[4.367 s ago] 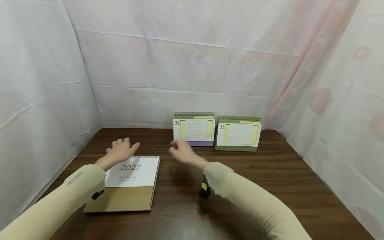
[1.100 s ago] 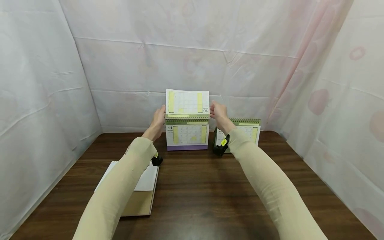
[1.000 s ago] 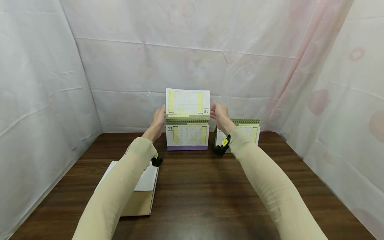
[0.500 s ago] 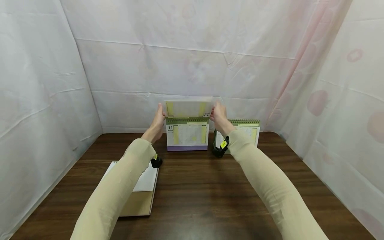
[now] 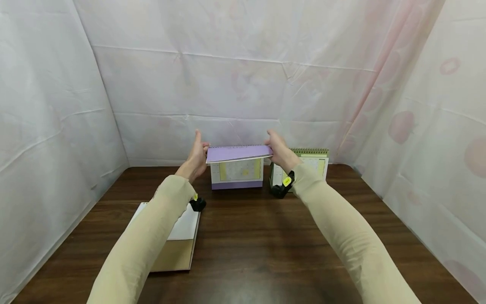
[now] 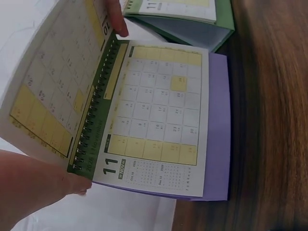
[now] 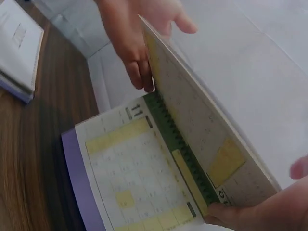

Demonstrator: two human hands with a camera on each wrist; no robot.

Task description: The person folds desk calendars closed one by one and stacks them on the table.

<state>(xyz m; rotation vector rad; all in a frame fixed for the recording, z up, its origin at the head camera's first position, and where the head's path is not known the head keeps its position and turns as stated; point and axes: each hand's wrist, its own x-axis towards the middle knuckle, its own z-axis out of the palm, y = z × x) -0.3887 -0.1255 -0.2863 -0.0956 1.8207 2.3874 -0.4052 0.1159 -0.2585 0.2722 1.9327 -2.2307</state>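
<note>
A spiral desk calendar (image 5: 237, 174) with a purple base stands in the middle of the table's far side. Its November page (image 6: 154, 110) faces front, and a stack of turned leaves with a purple outer sheet (image 5: 239, 153) tilts forward over it. My left hand (image 5: 196, 157) touches the left end near the spiral (image 6: 96, 103), thumb raised and apart. At the opposite end, the fingers of my right hand (image 5: 280, 150) touch the leaves, with the thumb also lifted off. In the right wrist view, the October page (image 7: 192, 113) hangs angled above November.
A green desk calendar (image 5: 313, 165) stands just right, partly behind my right hand. On the left lies a white and tan calendar (image 5: 178, 253), partly under my left sleeve. Pale curtains (image 5: 243, 84) surround the wooden table (image 5: 243, 240).
The purple calendar's upper leaves have swung from standing behind the spiral to tilting forward over the November page. Both thumbs have lifted away. Earlier, both hands moved in from the front to its sides.
</note>
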